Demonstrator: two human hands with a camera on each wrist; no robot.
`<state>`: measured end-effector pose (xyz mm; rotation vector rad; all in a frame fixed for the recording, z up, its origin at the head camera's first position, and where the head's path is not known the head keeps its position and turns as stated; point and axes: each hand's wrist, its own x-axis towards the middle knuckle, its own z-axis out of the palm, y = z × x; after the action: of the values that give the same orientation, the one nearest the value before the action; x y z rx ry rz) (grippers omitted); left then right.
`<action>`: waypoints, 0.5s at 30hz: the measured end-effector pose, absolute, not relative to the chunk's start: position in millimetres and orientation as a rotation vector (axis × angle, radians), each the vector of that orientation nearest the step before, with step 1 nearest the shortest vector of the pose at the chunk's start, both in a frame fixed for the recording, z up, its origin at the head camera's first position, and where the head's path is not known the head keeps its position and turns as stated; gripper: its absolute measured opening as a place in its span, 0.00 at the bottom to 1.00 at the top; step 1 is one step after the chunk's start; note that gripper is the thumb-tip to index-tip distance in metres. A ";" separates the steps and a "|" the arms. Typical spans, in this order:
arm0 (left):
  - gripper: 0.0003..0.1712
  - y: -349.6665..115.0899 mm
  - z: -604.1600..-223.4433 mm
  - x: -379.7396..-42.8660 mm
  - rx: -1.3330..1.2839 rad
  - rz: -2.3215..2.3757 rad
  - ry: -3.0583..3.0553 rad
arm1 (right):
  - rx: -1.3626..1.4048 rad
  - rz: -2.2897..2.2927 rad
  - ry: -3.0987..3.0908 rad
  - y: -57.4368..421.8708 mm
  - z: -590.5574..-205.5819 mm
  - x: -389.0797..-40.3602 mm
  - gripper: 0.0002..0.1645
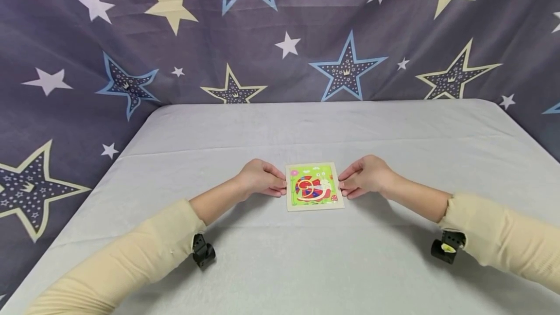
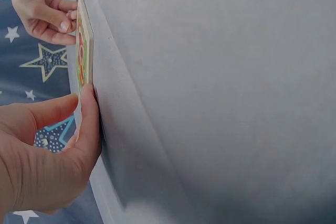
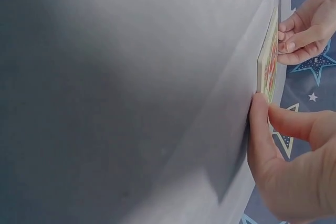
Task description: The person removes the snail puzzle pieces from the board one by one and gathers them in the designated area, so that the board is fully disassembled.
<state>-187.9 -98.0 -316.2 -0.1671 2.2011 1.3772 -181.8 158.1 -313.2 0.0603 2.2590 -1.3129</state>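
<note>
A square wooden snail puzzle point(image 1: 313, 186) with a pale frame and a green, red and blue picture faces up in the middle of the head view. At its left edge, my left hand point(image 1: 263, 179) pinches the frame between thumb and fingers. My right hand point(image 1: 366, 177) grips the opposite edge in the same way. The left wrist view shows the puzzle point(image 2: 84, 48) edge-on, with the left thumb on its picture side. Seen from the right wrist, the puzzle point(image 3: 269, 64) is thin and nearly level with the cloth. Whether it touches the cloth, I cannot tell.
A light grey cloth point(image 1: 280, 266) covers the table. Behind it and at the sides hangs a dark curtain point(image 1: 262, 52) with stars. A small black camera sits at the left wrist point(image 1: 203, 251) and another at the right wrist point(image 1: 447, 247).
</note>
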 end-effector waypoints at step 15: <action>0.07 -100.5 -323.3 -190.2 0.407 1.105 2.683 | -0.462 -0.974 2.736 161.7 -316.9 -186.6 0.12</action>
<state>-190.2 -100.5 -323.3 0.4072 2.6829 1.1049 -186.6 161.7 -316.9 -0.4620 2.7357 -0.9745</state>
